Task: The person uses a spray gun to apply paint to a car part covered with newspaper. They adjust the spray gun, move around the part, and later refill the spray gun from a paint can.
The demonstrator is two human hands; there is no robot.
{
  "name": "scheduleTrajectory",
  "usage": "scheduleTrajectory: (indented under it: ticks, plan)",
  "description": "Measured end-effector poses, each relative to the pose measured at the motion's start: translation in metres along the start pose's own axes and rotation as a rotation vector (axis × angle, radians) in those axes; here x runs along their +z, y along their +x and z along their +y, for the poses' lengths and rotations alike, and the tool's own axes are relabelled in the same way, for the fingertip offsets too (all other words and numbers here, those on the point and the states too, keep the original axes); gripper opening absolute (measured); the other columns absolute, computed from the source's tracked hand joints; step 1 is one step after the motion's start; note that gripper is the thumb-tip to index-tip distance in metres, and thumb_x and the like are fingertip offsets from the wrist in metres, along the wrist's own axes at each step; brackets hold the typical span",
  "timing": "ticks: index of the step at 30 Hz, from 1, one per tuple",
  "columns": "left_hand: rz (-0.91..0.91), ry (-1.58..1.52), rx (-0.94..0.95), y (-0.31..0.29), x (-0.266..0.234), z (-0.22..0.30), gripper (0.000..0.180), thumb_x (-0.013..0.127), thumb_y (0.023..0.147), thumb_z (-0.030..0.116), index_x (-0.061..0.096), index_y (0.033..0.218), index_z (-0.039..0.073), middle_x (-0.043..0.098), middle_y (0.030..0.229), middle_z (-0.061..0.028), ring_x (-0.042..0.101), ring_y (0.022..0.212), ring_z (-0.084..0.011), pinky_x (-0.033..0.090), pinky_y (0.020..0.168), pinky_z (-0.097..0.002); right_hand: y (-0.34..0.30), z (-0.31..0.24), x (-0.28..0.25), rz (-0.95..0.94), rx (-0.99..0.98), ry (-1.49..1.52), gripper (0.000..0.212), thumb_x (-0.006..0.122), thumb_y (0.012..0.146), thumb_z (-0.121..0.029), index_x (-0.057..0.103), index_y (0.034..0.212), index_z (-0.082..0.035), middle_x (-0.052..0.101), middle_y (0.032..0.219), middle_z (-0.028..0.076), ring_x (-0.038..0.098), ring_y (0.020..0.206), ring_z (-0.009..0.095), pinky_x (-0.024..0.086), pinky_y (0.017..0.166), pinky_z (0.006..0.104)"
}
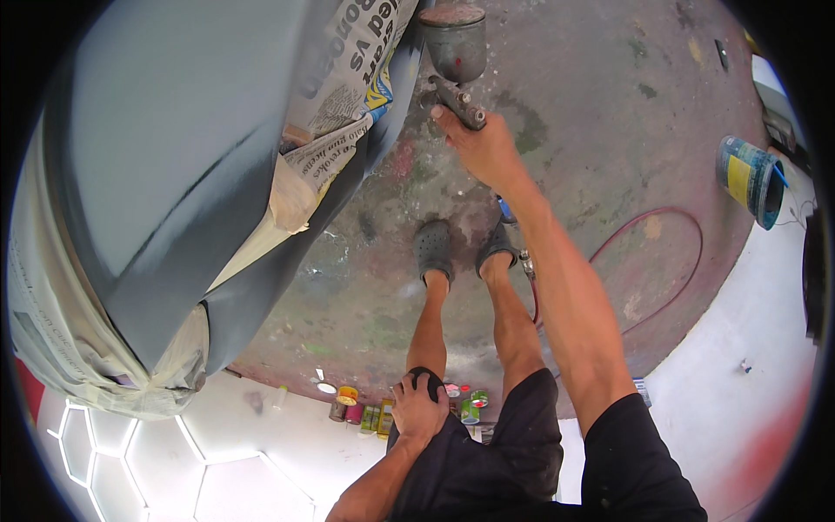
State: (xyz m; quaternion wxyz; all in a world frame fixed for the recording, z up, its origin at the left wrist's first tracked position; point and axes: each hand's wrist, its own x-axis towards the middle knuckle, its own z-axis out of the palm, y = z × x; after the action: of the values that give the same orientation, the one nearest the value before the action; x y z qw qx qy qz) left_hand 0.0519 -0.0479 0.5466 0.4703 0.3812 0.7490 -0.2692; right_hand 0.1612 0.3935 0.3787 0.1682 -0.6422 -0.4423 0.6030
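Note:
My right hand [487,148] is closed round a spray gun [457,103], its arm stretched far forward over the floor. The gun's grey, paint-stained cup [457,52] is at the top of the view. Part of the gun's handle is hidden behind my hand and forearm. To the left of the gun is a car body panel [174,130] in grey primer, with newspaper [348,78] and masking tape [296,191] along its edge. My left hand [419,411] lies with fingers spread on the dark cloth over my left knee.
A red air hose [698,252] loops on the stained floor at right, near a blue bucket [748,183]. Several paint cans [370,418] line the wall behind my legs. Masking sheeting [78,357] covers the panel's lower left, near hexagonal lights [109,452].

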Motion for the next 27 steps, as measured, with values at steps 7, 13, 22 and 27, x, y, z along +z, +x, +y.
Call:
scheduleTrajectory:
  ticks: [7,13,22,27]
  plan:
    - [0.000,-0.011,0.001,0.001,0.002,0.000,0.055,0.075,0.100,0.043,0.073,0.145,0.012,0.061,0.155,-0.0199,0.056,0.142,-0.0473,0.060,0.107,-0.0636,0.012,-0.028,-0.023,0.092,0.042,0.009,0.061,0.077,0.110,-0.059,0.074,0.099,0.001,0.059,0.070,0.005,0.051,0.069,0.019,0.046,0.067,0.0435]
    - [0.005,-0.009,0.008,0.001,-0.002,0.002,0.054,0.075,0.099,0.043,0.073,0.144,0.012,0.061,0.155,-0.0199,0.057,0.142,-0.0475,0.059,0.107,-0.0637,0.017,-0.021,-0.026,0.047,0.023,-0.059,0.066,0.077,0.108,-0.065,0.074,0.095,0.000,0.063,0.075,0.004,0.055,0.072,0.018,0.048,0.069,0.0409]
    - [0.009,-0.015,0.004,0.003,0.000,0.002,0.055,0.076,0.098,0.043,0.073,0.144,0.012,0.061,0.154,-0.0193,0.056,0.142,-0.0465,0.060,0.107,-0.0632,0.023,-0.024,-0.023,0.102,0.034,-0.048,0.063,0.076,0.109,-0.063,0.074,0.097,-0.001,0.066,0.080,0.003,0.057,0.074,0.016,0.050,0.072,0.0388]
    - [0.007,-0.011,0.005,0.003,0.000,0.001,0.055,0.076,0.099,0.043,0.073,0.144,0.012,0.061,0.154,-0.0191,0.056,0.142,-0.0463,0.060,0.107,-0.0627,0.017,-0.012,-0.020,0.093,-0.008,-0.063,0.060,0.077,0.110,-0.059,0.075,0.100,0.000,0.064,0.078,0.005,0.055,0.074,0.018,0.049,0.071,0.0403]
